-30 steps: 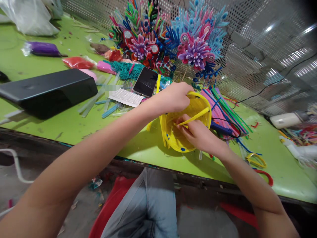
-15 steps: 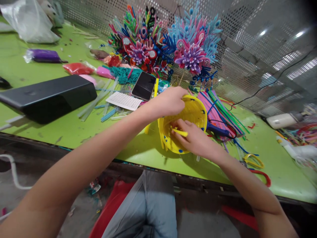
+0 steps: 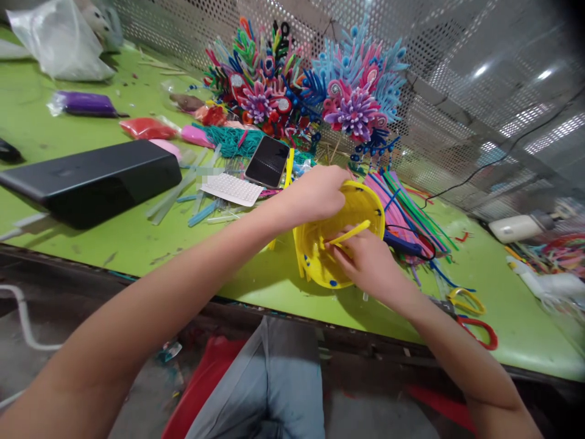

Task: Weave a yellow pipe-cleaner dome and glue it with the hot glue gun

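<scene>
The yellow basket (image 3: 364, 204) lies tipped on the worktop (image 3: 247, 280), its open mouth facing the person. The left hand (image 3: 322, 192) is at its upper left rim, the fingers bent over the edge and gripping it; their tips are hidden. The right hand (image 3: 363, 259) reaches into the mouth, its thumb and fingers pinched on a yellow strip (image 3: 356, 231). The strip slants across them, one end rising above the hand towards the right side of the rim, the other near the fingertips inside the basket. Whether that lower end touches the wall, I cannot tell.

To the right of the basket lie a dark blue handle (image 3: 402, 244), a bundle of coloured stems (image 3: 414, 210) and, nearer the worktop's front edge, scissors (image 3: 467, 301). A phone (image 3: 269, 162) and a white beaded sheet (image 3: 234, 189) lie beyond the left forearm.
</scene>
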A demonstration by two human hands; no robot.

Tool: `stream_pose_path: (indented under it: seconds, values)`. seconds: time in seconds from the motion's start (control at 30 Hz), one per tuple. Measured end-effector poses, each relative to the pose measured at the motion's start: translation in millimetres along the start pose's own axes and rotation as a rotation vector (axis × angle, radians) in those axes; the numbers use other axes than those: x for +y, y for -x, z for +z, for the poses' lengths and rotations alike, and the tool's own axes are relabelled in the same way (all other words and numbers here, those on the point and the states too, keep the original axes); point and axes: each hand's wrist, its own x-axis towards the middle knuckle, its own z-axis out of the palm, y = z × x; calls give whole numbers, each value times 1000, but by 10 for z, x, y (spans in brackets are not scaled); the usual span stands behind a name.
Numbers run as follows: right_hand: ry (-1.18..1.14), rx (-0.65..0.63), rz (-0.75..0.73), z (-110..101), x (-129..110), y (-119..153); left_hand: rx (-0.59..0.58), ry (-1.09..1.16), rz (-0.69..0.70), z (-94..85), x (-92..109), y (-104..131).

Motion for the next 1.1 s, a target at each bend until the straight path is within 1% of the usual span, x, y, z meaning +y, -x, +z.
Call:
stream_pose_path:
  seconds: [0.1,0.2,0.4,0.53,0.7,0.9,1.1]
  values:
    - [33,-22,46,1,-12,2,-3,1,-10,-5,8,8]
    - [11,-47,56,10,-17,-4,-8,-2,-8,-9,15,10]
    - [-13,-64,1,64,-1,-47,-3,-21,3,-6,11,9]
    - [-13,-100,1,91,16,-65,1,-18,6,3,-1,8]
    - [-3,-98,-25,113,21,-72,9,-12,1,8,1,8]
    - [32,-145,-5,92,-13,-98,6,-33,0,-1,17,16]
    - [102,-160,-47,38,-21,-86,0,-36,1,-2,12,7]
